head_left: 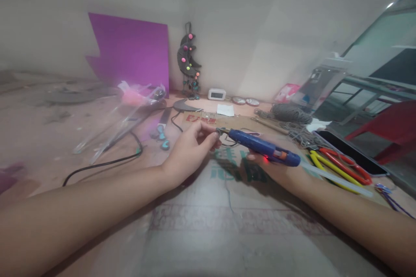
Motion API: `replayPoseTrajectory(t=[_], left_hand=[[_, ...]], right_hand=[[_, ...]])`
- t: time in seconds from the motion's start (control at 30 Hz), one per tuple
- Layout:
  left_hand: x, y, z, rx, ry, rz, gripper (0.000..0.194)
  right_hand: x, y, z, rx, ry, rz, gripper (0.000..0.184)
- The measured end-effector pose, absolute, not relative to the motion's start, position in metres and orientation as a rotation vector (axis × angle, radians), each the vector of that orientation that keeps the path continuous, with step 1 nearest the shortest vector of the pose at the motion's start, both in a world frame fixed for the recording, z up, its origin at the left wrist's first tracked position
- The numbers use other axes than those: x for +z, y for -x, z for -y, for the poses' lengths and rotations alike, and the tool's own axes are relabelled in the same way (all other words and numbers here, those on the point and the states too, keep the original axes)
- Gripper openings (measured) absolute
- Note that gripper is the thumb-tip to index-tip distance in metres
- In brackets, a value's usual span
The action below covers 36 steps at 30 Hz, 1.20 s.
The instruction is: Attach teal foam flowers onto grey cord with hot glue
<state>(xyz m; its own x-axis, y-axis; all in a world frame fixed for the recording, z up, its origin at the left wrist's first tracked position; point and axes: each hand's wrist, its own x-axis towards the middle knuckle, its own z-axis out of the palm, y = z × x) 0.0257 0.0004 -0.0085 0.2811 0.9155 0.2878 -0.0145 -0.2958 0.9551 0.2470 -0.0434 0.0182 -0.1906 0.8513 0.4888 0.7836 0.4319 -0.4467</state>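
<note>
My right hand (pixel 269 169) grips a blue hot glue gun (pixel 256 143), whose small red light glows near the handle. A clear glue stick (pixel 334 177) sticks out of its back end. The nozzle points left and meets, or nearly meets, a small dark piece (pixel 220 131) pinched in the fingertips of my left hand (pixel 195 147). That piece is too small and partly covered to name. A thin thread (pixel 229 194) hangs below onto the printed cardboard (pixel 201 119).
Dark crescent moons (pixel 188 58) with pompoms hang at the wall beside a purple sheet (pixel 133 52). At right lie grey yarn (pixel 290 114), red-handled pliers (pixel 351 166) and a phone (pixel 351 151). A black cable (pixel 104 165) and plastic bags (pixel 139 99) are at left; a small clock (pixel 216 94) stands behind.
</note>
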Motion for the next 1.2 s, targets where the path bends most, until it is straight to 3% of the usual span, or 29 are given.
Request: replayPoseTrajectory(t=[1.2], left_hand=[[-0.0089, -0.0259, -0.0012, 1.179, -1.58, -0.86, 0.013]], right_hand=[[0.0135, -0.2453, 0.042, 0.074, 1.414, 1.964, 0.016]])
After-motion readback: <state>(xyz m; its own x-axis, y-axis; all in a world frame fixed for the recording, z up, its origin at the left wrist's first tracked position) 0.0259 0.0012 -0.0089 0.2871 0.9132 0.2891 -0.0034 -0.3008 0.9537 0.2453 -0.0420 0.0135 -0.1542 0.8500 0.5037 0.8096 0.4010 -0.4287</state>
